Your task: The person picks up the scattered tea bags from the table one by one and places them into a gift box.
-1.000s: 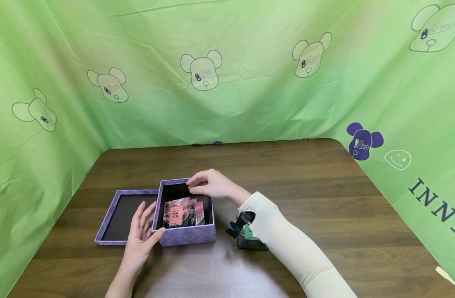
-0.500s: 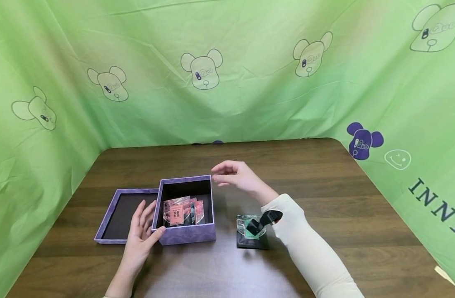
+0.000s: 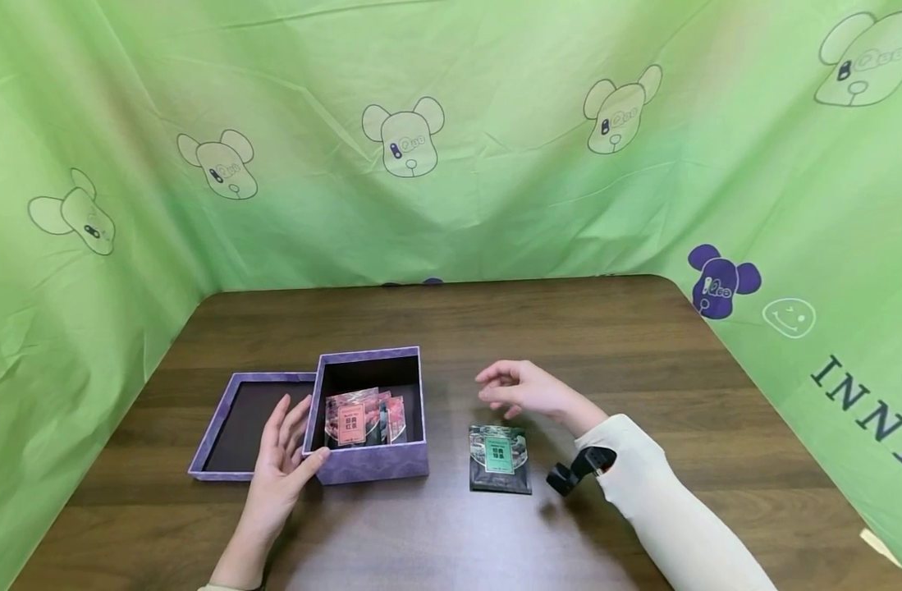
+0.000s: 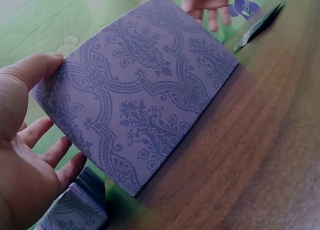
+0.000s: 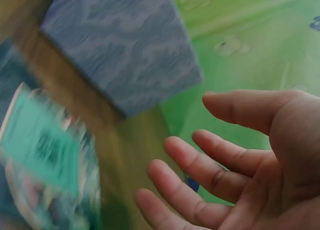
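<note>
Head view is showing the right hand [image 3: 528, 392] hovering, fingers loosely curled and holding nothing, just above and behind the green packet [image 3: 500, 458] lying flat at lower centre, its long axis running toward the viewer. Left hand [image 3: 284, 460] is resting, fingers straight, against the purple box [image 3: 369, 466], probably steadying it, farther from the packet.
</note>
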{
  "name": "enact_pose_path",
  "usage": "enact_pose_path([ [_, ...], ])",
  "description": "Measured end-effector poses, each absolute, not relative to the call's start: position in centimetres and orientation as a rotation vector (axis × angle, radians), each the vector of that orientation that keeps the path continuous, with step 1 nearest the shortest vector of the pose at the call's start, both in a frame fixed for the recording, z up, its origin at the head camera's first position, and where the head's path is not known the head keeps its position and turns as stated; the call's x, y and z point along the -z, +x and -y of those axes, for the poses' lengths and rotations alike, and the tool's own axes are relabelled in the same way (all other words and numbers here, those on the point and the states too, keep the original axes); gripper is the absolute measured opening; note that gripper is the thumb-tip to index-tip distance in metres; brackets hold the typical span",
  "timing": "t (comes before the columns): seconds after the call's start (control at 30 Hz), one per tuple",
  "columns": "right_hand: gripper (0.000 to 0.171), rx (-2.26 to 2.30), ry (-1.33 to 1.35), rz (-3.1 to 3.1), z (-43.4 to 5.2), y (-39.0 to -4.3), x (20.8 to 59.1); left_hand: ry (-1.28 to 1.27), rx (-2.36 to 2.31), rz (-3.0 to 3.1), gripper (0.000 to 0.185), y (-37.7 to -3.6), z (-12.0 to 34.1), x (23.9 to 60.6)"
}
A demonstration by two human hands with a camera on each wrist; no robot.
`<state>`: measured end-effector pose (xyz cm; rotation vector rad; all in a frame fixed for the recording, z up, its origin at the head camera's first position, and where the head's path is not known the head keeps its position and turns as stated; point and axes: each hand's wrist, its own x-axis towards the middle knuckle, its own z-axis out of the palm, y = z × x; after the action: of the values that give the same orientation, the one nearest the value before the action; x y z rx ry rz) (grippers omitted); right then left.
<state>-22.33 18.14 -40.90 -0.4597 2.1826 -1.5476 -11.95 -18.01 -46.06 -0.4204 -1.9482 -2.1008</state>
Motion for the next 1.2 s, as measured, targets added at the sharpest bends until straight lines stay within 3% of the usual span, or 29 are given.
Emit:
enact_pose_path([
  [0.3, 0.041, 1.309, -0.463, -2.330, -20.8, -21.1, 42.7, -0.441, 2.101, 1.942, 0.084, -11.9, 18.1, 45.9],
  [0.67, 0.064, 0.967, -0.752, -2.638, -20.6, -19.1, 43.7, -0.426, 2.098, 1.949, 0.085, -12.1, 18.1, 46.1],
  [0.97, 0.059, 0.894, -0.759, -2.733, -20.0, -18.5, 44.0, -0.425, 2.100, 1.943, 0.086, -12.1, 18.2, 46.4],
  [1.2, 0.053, 1.106, -0.764, -2.616, -20.5, -19.0, 44.1, -0.477, 2.106, 1.913, 0.085, -12.1, 18.0, 46.3],
])
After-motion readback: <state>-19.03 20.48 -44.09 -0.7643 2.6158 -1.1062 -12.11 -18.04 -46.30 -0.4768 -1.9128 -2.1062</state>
